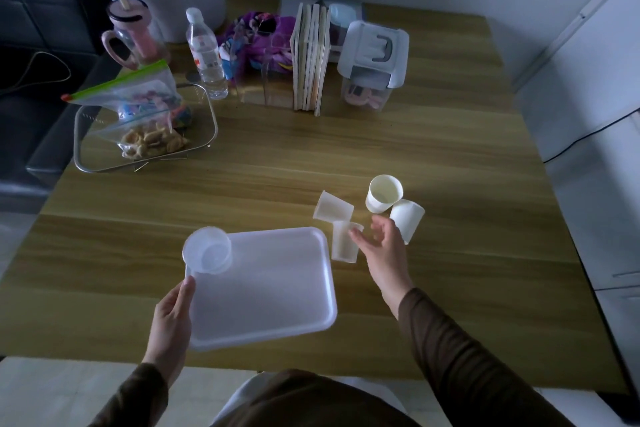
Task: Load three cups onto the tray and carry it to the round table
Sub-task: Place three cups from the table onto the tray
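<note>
A wood-grain bench (346, 156) filled a dim room with pale walls. Near its front edge lay a white rectangular tray (266, 291), long axis running left to right, slightly skewed. A clear handled cup (207, 250) stood upright at the tray's rear-left corner. The left hand (173, 319) pinched its handle. Right of the tray clustered four small cups (367, 215), two upright, two tipped. The right hand (381, 246) hovered there, grip spread.
</note>
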### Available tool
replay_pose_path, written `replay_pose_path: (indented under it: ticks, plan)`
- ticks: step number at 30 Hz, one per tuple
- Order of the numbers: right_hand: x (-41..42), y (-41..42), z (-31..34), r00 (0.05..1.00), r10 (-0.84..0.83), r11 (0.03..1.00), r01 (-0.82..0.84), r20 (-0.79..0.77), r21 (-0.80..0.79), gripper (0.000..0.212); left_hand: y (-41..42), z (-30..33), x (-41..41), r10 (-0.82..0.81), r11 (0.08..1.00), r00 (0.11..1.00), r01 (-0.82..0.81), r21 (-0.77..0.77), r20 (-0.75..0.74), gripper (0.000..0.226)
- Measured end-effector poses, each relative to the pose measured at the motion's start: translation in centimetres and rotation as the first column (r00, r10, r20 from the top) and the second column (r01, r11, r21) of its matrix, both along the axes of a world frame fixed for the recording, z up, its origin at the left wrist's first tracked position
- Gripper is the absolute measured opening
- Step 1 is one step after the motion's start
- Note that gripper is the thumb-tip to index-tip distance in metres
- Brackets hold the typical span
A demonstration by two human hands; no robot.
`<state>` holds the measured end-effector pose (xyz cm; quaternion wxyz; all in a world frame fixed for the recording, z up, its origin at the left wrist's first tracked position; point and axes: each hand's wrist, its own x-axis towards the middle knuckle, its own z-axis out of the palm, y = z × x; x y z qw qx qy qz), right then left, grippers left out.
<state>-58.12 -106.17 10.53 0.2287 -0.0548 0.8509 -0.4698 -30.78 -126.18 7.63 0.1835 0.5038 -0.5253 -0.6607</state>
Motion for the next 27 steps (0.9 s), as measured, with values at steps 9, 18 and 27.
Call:
replay_pose_path:
  ticks: [9,18,27]
  plan:
    - [0.3,-2.6,-4.4,0.929,-0.209,0.976,0.219,0.306,0.002,0.1,-0.8,-0.4,1.0,-0.007,1.0,0.999,0.007,-0.002,0.032,0.038]
    - [0.9,-1.6,-4.0,0.938,-0.16,0.985,0.173,0.307,-0.013,0.053,-0.5,-0.1,0.4,0.001,1.0,1.0,-0.001,0.023,0.024,0.041]
    - [3.1,-1.5,0.5,1.0,0.002,0.972,-0.001,0.007,-0.234,0.059,0.0,-0.2,-1.3,-0.049,0.998,0.999,0.048,0.027,0.014,0.043]
